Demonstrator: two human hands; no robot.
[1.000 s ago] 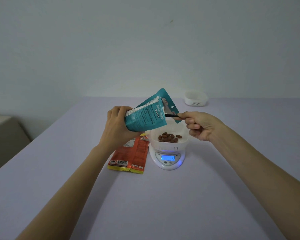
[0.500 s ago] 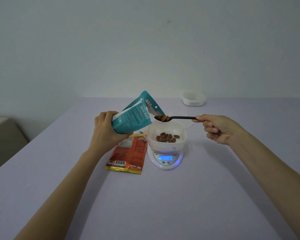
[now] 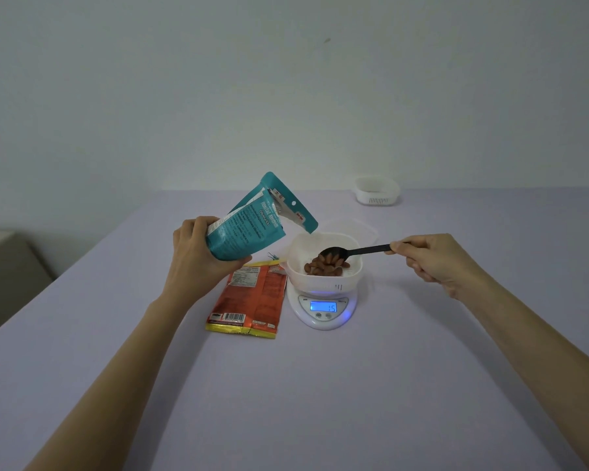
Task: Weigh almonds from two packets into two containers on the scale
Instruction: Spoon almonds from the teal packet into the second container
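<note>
My left hand (image 3: 198,256) grips a teal almond packet (image 3: 252,226), tilted with its open top toward the scale. My right hand (image 3: 432,260) pinches the handle of a black spoon (image 3: 351,251), whose bowl is tipped down inside a white container (image 3: 323,263). That container stands on a white digital scale (image 3: 323,307) with a lit blue display, and brown almonds (image 3: 325,266) lie in its bottom. An orange almond packet (image 3: 252,297) lies flat on the table left of the scale. A second white container (image 3: 376,190) stands at the table's far right edge.
The lilac table (image 3: 286,385) stretches toward me from the scale. A clear lid (image 3: 368,229) lies behind the container on the scale. A beige piece of furniture (image 3: 4,266) stands off the table's left side.
The spoon came out of the teal packet loaded with almonds, swung right over the container and tipped down into it. My left hand drew the packet a little left.
</note>
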